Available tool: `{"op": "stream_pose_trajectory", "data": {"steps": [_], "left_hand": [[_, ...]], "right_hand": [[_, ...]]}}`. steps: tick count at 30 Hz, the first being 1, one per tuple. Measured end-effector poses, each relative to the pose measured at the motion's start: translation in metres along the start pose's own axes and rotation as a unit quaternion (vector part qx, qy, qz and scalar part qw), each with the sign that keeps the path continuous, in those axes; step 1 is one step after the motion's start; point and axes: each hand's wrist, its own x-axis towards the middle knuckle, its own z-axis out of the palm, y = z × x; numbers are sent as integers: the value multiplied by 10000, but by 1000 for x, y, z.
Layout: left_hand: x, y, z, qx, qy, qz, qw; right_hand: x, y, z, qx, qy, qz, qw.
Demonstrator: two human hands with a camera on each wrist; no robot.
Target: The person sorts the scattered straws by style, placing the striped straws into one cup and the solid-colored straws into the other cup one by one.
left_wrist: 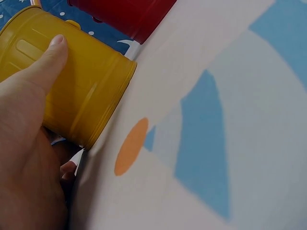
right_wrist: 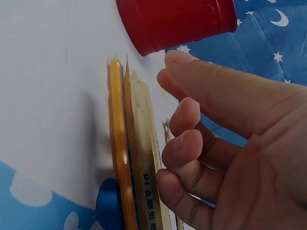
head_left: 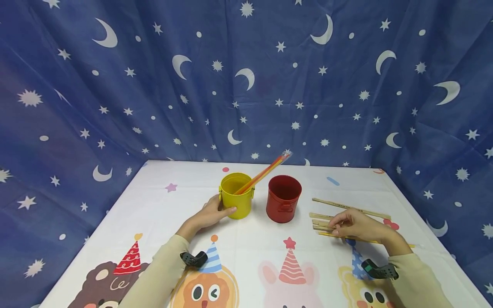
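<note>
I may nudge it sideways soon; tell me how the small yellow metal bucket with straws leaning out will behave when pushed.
The small yellow metal bucket looks thin-walled, so probably light and easy to slide. The long straws lean far past its rim, so it may tip that way. The left hand at its side likely steadies it.

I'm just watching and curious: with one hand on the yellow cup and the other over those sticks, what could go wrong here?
The long straws lean far over the yellow cup's rim toward the red cup; a nudge from the left hand could tip the cup or spill them. The wrapped sticks lie flat and close together under the right hand, so its fingers might lift several at once or push some away.
</note>
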Motion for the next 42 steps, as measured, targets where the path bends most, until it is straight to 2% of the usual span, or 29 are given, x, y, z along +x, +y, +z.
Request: {"op": "stream_pose_trajectory", "data": {"steps": [6, 10, 17, 24, 34, 42], "left_hand": [[0, 1, -1, -111, 22, 13, 9999], [1, 1, -2, -120, 36, 9, 9999], [0, 1, 1, -131, 61, -113, 9998], [-2, -2, 2, -19, 44, -15, 10000], [-2, 0, 1, -45, 45, 68, 10000], [1, -5, 1, -117, 50, 121, 9998]], "right_hand": [[1, 5, -3, -177, 4, -335, 9993], [1, 6, -4, -343, -77, -405, 9986], [-2, 11, -1, -357, 15, -285, 9990], [0, 18, 9, -512, 166, -276, 9982], [7, 17, 17, -1032, 571, 315, 9925], [2, 2, 11, -1390, 843, -9, 9867]]}}
